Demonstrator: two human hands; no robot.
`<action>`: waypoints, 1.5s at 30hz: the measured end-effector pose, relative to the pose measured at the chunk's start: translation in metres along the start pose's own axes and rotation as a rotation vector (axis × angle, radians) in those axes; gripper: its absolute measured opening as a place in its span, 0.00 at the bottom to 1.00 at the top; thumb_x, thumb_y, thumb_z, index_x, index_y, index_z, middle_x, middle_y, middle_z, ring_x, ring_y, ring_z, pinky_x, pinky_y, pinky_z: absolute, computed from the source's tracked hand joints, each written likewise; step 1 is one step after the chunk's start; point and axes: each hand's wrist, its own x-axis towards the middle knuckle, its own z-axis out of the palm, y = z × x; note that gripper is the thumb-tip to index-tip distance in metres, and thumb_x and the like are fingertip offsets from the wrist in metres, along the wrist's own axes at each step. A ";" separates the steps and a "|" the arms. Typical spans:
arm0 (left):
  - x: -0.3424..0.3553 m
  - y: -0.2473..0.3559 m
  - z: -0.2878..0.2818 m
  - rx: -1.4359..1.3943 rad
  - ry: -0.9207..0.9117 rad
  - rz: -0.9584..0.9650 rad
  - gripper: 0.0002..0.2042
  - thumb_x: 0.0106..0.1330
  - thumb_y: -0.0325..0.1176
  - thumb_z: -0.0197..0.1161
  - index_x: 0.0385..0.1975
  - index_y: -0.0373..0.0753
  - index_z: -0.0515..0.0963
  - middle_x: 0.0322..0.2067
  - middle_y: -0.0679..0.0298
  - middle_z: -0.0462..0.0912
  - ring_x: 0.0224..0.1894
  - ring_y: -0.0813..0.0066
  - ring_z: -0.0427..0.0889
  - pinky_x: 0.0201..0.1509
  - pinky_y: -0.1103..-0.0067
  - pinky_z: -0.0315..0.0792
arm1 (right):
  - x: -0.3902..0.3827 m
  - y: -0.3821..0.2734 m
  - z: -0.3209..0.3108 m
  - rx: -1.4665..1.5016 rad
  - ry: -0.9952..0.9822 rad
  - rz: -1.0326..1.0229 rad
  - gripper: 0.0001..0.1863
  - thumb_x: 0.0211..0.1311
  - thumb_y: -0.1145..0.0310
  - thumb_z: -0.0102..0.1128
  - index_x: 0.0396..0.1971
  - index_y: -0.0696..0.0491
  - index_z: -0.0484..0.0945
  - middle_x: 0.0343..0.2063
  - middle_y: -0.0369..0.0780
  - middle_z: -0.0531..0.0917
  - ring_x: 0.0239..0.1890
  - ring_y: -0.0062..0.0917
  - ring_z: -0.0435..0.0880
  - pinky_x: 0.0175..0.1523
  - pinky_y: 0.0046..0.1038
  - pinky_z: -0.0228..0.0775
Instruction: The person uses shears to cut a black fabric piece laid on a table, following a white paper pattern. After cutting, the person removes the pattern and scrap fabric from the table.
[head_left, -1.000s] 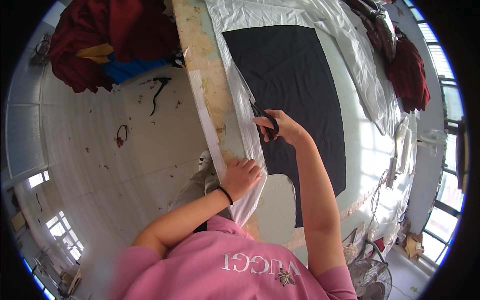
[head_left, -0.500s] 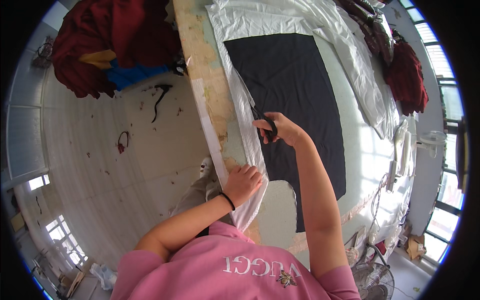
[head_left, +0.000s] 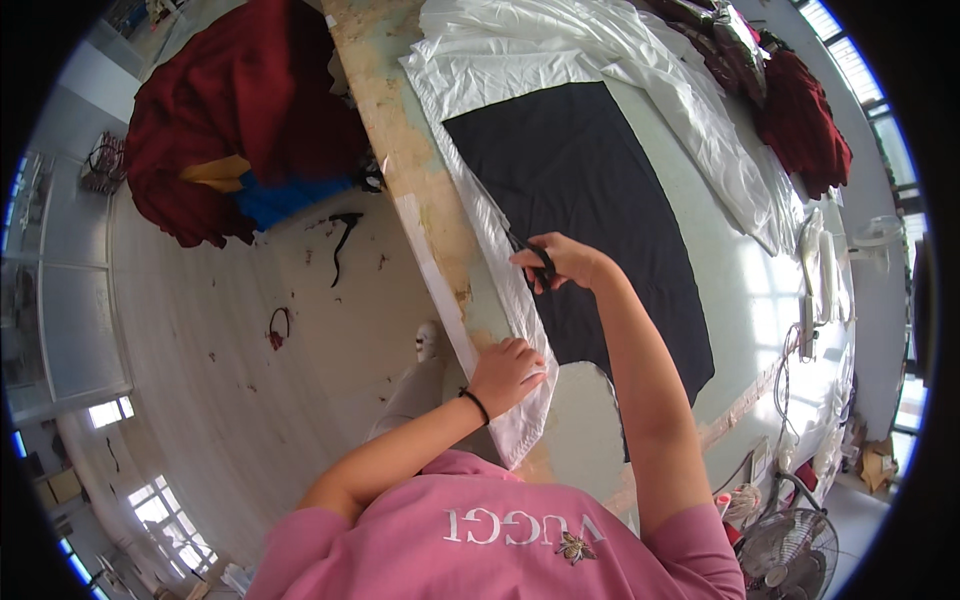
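the black-handled metal scissors (head_left: 546,266) sit at the left edge of the flat black cloth panel (head_left: 590,190), which lies on the pale green counter (head_left: 725,260) with thin, crinkled white fabric (head_left: 490,75) showing along its far and left sides. the right hand (head_left: 568,260) has its fingers curled round the handles; how wide the blades stand cannot be told. the left hand (head_left: 505,375) is nearer the body, fingers bent and nearly closed on a fold of the white fabric.

the panel looks light and limp, likely to ripple if pushed; the white fabric seems apt to slip, so both are best held flat by a margin, clear of the blades.

against the earlier frames, the view has swung, the panel's far left corner sits lower, the scissors seem slightly nearer that corner, and a pale pinch of fabric shows between the left fingers.
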 end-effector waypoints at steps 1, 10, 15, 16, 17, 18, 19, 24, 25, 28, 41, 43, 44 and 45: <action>0.005 -0.003 -0.012 -0.058 -0.047 0.028 0.09 0.54 0.37 0.66 0.32 0.44 0.76 0.33 0.65 0.74 0.39 0.64 0.73 0.41 0.71 0.67 | 0.003 0.007 -0.001 0.059 0.001 -0.004 0.17 0.55 0.52 0.63 0.23 0.52 0.75 0.18 0.32 0.78 0.18 0.17 0.80 0.17 0.17 0.60; 0.105 -0.103 -0.127 0.224 0.058 0.131 0.13 0.54 0.37 0.65 0.38 0.44 0.75 0.38 0.67 0.74 0.42 0.67 0.73 0.46 0.71 0.65 | -0.016 0.011 0.003 0.074 -0.072 0.080 0.20 0.54 0.49 0.65 0.28 0.53 0.75 0.20 0.33 0.78 0.22 0.16 0.80 0.23 0.18 0.61; 0.138 -0.132 -0.136 0.205 -0.064 0.231 0.15 0.52 0.36 0.67 0.40 0.46 0.75 0.41 0.68 0.74 0.45 0.68 0.72 0.48 0.72 0.64 | -0.017 0.006 0.008 0.195 -0.096 0.108 0.20 0.55 0.50 0.64 0.30 0.54 0.74 0.21 0.31 0.77 0.23 0.14 0.76 0.25 0.18 0.62; 0.142 -0.135 -0.134 0.204 -0.080 0.243 0.15 0.52 0.35 0.67 0.40 0.46 0.75 0.41 0.68 0.73 0.46 0.68 0.72 0.48 0.72 0.64 | -0.016 0.004 0.008 0.228 -0.096 0.117 0.20 0.56 0.51 0.64 0.30 0.54 0.74 0.21 0.31 0.76 0.23 0.14 0.76 0.26 0.18 0.62; 0.144 -0.138 -0.132 0.203 -0.096 0.254 0.15 0.52 0.35 0.67 0.39 0.46 0.75 0.41 0.68 0.73 0.46 0.68 0.72 0.48 0.72 0.64 | -0.016 0.003 0.010 0.259 -0.097 0.126 0.19 0.56 0.51 0.64 0.30 0.54 0.74 0.21 0.31 0.76 0.23 0.14 0.76 0.26 0.18 0.62; 0.145 -0.141 -0.130 0.203 -0.111 0.263 0.15 0.51 0.34 0.67 0.39 0.46 0.75 0.41 0.68 0.73 0.46 0.68 0.72 0.48 0.72 0.64 | -0.016 0.001 0.011 0.289 -0.101 0.136 0.19 0.56 0.52 0.64 0.30 0.54 0.74 0.21 0.31 0.76 0.23 0.14 0.76 0.26 0.18 0.62; 0.147 -0.143 -0.128 0.201 -0.100 0.267 0.13 0.50 0.33 0.67 0.36 0.45 0.75 0.39 0.68 0.73 0.45 0.68 0.72 0.49 0.71 0.64 | -0.016 -0.003 0.011 0.303 -0.096 0.135 0.15 0.57 0.58 0.63 0.30 0.54 0.73 0.21 0.32 0.76 0.23 0.14 0.77 0.25 0.17 0.62; 0.149 -0.149 -0.118 0.167 -0.017 0.233 0.08 0.51 0.32 0.66 0.29 0.46 0.75 0.35 0.70 0.73 0.43 0.70 0.73 0.48 0.72 0.64 | -0.013 -0.011 0.008 0.265 -0.075 0.144 0.14 0.57 0.59 0.63 0.30 0.55 0.73 0.22 0.31 0.76 0.23 0.14 0.76 0.27 0.17 0.63; 0.148 -0.149 -0.117 0.162 -0.019 0.225 0.08 0.51 0.32 0.66 0.29 0.46 0.75 0.35 0.70 0.73 0.43 0.70 0.73 0.48 0.72 0.64 | -0.011 -0.009 0.010 0.270 -0.067 0.138 0.14 0.57 0.60 0.63 0.30 0.55 0.73 0.22 0.31 0.76 0.23 0.14 0.76 0.28 0.17 0.64; 0.148 -0.151 -0.116 0.181 -0.027 0.225 0.09 0.52 0.32 0.66 0.31 0.47 0.75 0.36 0.71 0.73 0.44 0.71 0.73 0.49 0.73 0.64 | -0.007 -0.010 0.009 0.288 -0.045 0.138 0.16 0.57 0.58 0.63 0.27 0.55 0.72 0.20 0.31 0.74 0.22 0.14 0.74 0.29 0.19 0.65; 0.147 -0.148 -0.119 0.184 0.009 0.216 0.09 0.51 0.32 0.67 0.30 0.48 0.76 0.37 0.73 0.73 0.43 0.72 0.73 0.50 0.73 0.63 | -0.001 -0.013 0.005 0.335 -0.006 0.160 0.16 0.56 0.59 0.66 0.23 0.55 0.72 0.17 0.31 0.74 0.19 0.14 0.75 0.27 0.19 0.66; 0.147 -0.148 -0.117 0.191 0.002 0.210 0.09 0.51 0.32 0.67 0.30 0.48 0.75 0.37 0.73 0.73 0.44 0.72 0.73 0.50 0.73 0.63 | -0.001 -0.011 0.004 0.341 -0.025 0.169 0.16 0.56 0.59 0.66 0.23 0.56 0.72 0.17 0.31 0.74 0.19 0.14 0.75 0.27 0.20 0.66; 0.146 -0.148 -0.117 0.194 0.000 0.209 0.09 0.51 0.32 0.67 0.30 0.48 0.75 0.37 0.73 0.73 0.44 0.72 0.73 0.50 0.73 0.63 | -0.001 -0.011 0.003 0.343 -0.033 0.173 0.16 0.57 0.59 0.65 0.24 0.56 0.72 0.17 0.31 0.74 0.19 0.14 0.74 0.27 0.20 0.66; 0.146 -0.148 -0.117 0.196 0.002 0.204 0.09 0.50 0.32 0.67 0.30 0.48 0.75 0.37 0.73 0.73 0.44 0.72 0.73 0.50 0.73 0.63 | 0.000 -0.015 0.003 0.337 -0.043 0.170 0.16 0.57 0.60 0.65 0.24 0.56 0.72 0.17 0.31 0.74 0.19 0.14 0.74 0.27 0.20 0.66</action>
